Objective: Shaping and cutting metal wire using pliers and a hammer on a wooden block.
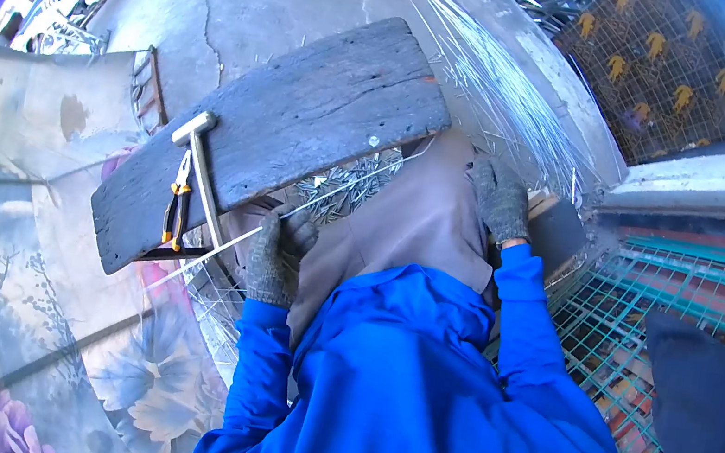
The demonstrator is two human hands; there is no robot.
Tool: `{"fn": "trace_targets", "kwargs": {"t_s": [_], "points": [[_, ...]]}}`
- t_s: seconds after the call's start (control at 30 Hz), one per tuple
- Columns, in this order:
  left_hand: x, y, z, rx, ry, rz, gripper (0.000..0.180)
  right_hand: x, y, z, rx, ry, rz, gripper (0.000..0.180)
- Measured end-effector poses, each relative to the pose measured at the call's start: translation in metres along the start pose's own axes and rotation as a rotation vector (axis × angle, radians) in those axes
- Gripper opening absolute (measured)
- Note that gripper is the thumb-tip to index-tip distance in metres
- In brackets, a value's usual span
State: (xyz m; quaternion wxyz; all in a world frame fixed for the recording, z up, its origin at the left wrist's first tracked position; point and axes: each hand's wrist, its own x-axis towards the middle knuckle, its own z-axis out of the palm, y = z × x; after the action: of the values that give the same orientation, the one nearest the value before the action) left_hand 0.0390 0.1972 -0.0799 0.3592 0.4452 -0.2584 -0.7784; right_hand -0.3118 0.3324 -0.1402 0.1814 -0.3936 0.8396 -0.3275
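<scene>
My left hand [279, 254], in a dark grey knitted glove, is closed around a thin pale rod [218, 254]. The rod runs slantwise across my lap, its far end reaching past the right part of a dark wooden plank [305, 110]. On the plank's left part rest a hammer [196, 129] and, beside it, pliers [178, 204] with black and yellow handles. My right hand [500, 197], gloved alike, lies at the outer side of my right knee; its fingers do not show clearly enough to tell whether they hold anything.
Many short dark metal pieces [344, 196] lie heaped beneath the plank's near edge. Long thin metal wires [508, 70] spread over the floor at the far right. A green wire grid [661, 299] stands to my right, and a flower-patterned sheet [144, 372] covers the left.
</scene>
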Motion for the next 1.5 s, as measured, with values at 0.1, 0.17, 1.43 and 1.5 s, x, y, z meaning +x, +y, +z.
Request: {"fn": "trace_targets", "kwargs": {"t_s": [0.1,0.17,1.43,1.5], "points": [[-0.014,-0.008,0.003,-0.058,-0.013,0.023,0.043,0.013,-0.007,0.001,0.033,-0.017,0.066,0.039],[-0.028,-0.009,0.011,-0.097,-0.073,-0.006,0.041,0.017,-0.032,-0.008,0.098,-0.067,0.113,0.04],[0.021,-0.005,-0.061,0.977,0.238,0.395,0.033,0.13,-0.219,0.139,-0.165,-0.083,-0.502,0.03],[0.017,-0.004,-0.062,0.903,0.264,0.371,0.033,0.097,-0.268,0.122,-0.002,0.01,-0.27,0.035]]}}
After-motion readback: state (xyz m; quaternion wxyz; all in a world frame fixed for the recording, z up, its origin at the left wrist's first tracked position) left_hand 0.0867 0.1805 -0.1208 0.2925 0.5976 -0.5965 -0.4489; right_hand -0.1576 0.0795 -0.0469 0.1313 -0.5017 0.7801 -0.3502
